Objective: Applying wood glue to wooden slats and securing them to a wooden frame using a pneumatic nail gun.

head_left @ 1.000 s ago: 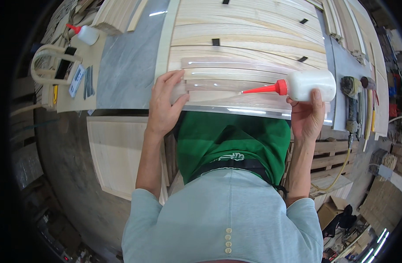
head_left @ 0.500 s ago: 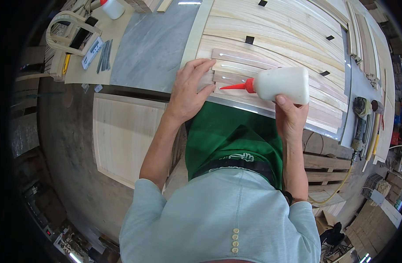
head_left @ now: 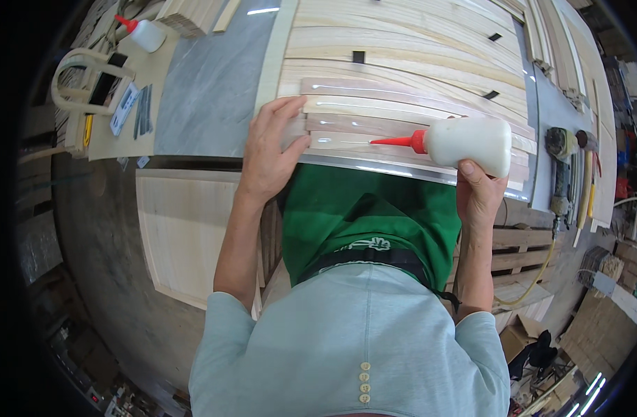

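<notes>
My right hand (head_left: 479, 191) is wrapped round a white glue bottle (head_left: 469, 146) held on its side, its red nozzle (head_left: 398, 141) pointing left. The nozzle tip is at the nearest of several narrow wooden strips (head_left: 388, 105), at the end of a thin glue line. White glue lines run along the other strips too. Against the strips' left ends rests my left hand (head_left: 270, 149), thumb below and fingers above, bent round the ends. The strips lie side by side at the front of a pale board surface (head_left: 402, 45).
At left are a second glue bottle (head_left: 148, 36), a wooden handled caddy (head_left: 89, 80) and a yellow pencil (head_left: 88, 130). A pale wooden panel (head_left: 186, 233) is below the bench edge. At right lie a power tool (head_left: 560, 167) with a yellow hose and long wooden strips (head_left: 565, 52).
The nozzle has moved right along the nearest strip, and a thin glue line now trails behind it. My left hand stays at the strip ends. The whole view has shifted.
</notes>
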Motion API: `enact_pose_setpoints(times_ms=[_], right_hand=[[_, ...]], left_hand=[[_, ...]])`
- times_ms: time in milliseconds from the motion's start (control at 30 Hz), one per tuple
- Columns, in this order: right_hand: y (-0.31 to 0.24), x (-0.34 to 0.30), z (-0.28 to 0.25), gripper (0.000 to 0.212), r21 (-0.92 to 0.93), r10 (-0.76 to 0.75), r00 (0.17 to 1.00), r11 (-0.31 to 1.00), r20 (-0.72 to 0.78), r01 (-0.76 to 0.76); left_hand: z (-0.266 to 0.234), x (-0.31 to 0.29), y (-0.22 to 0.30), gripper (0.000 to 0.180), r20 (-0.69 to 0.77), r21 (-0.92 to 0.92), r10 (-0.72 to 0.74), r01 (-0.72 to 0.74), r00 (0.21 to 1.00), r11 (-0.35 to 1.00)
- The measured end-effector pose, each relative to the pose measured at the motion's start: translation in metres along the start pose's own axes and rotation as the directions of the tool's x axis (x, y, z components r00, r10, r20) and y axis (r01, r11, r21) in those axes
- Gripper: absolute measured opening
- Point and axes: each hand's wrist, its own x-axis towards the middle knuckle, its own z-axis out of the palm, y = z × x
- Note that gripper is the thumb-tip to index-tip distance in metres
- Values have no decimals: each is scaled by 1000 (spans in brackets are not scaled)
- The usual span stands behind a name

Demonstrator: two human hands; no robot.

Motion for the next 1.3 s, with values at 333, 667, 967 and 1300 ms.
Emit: enact_pose_setpoints(times_ms=[333,667,967,1300], right_hand=[[-28,-13,-63,54,-66,-107,982,993,-157,98],[-65,-21,-117,50,-209,-233,936,961,-264,180],[-98,-25,-174,51,-336,-324,892,917,-314,215],[-123,-24,-202,47,-478,-425,832,848,-357,228]], left_hand=[[0,1,10,55,-2,-45,-65,65,998,997],[1,1,5,55,22,-85,-73,74,997,994],[1,2,7,57,50,-96,-94,98,994,991],[1,2,8,59,56,-118,-133,139,989,983]])
